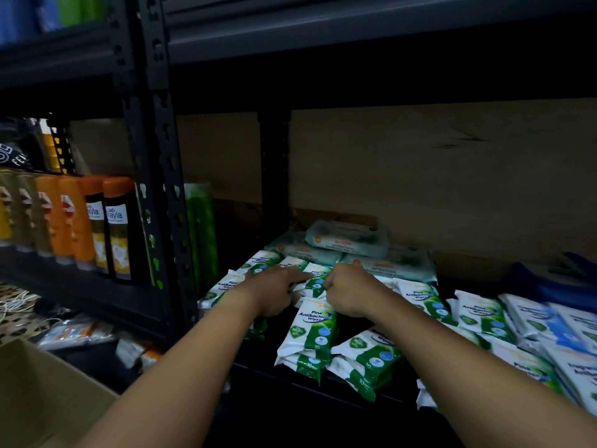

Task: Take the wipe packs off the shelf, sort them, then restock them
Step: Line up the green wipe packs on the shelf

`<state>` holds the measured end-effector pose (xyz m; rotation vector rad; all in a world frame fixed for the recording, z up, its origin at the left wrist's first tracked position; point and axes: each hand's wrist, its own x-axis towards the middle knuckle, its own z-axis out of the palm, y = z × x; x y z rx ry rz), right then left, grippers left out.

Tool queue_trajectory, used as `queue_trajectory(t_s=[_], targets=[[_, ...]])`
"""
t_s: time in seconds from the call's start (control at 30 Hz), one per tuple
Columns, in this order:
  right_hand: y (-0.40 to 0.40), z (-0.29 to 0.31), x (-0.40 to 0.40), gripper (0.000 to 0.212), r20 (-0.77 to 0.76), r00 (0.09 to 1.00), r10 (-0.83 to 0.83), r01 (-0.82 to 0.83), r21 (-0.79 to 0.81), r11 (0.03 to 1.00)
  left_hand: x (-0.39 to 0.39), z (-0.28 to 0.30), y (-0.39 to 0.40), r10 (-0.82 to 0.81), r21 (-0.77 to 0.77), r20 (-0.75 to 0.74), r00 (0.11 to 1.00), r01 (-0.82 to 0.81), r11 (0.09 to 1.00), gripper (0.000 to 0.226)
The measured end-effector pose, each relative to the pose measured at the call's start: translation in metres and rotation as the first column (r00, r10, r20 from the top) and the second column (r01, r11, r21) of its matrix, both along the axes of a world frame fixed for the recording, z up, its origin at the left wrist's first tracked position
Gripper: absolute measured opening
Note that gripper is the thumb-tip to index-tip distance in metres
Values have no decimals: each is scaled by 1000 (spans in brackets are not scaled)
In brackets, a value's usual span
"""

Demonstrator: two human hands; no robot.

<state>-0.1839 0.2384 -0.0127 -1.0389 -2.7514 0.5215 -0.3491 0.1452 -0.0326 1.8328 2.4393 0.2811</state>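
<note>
Pinching green wipe pack (316,279) between both grips: left hand (280,294) fingers extended, right hand (350,290) curled.

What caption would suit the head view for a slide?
Both hands, left and right, reach a green pine wipe pack among packs on a dark shelf.

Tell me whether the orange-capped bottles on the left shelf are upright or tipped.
Upright. The orange-capped bottles stand in a row, caps up, labels readable.
</note>
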Motion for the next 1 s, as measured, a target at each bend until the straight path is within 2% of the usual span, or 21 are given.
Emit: queue_trajectory(t_s=[0.17,0.27,0.37,0.43,0.5,0.63,0.7,0.77,0.87,1.0], targets=[[3,-3,2,39,2,1000,24,-24,-21,1000,12,1,-6,22,9,-43,999,-22,1000,55],[-8,6,12,42,66,996,55,-53,-36,998,20,4,-11,17,23,-58,998,-16,1000,53],[-15,15,28,53,76,994,75,-72,-39,997,23,7,-17,5,170,-114,993,14,985,50],[-23,24,42,56,59,996,62,-65,37,997,26,10,-23,-66,375,-177,982,129,918,44],[-35,35,58,61,95,995,44,-57,133,989,32,12,-35,-175,518,-160,972,233,823,36],[-65,46,92,112,295,954,57,-87,92,992,55,7,-68,-416,505,-214,884,464,728,40],[-75,41,101,122,380,922,73,-121,105,987,62,-1,-80,-480,438,-297,825,565,699,46],[-79,33,102,121,434,898,67,-143,145,979,63,-7,-86,-505,353,-335,795,603,716,51],[-77,25,96,110,417,907,64,-137,148,979,61,-11,-89,-505,299,-306,807,585,754,53],[-79,21,92,78,321,942,103,-136,83,987,62,-12,-92,-500,289,-278,820,568,770,47]])
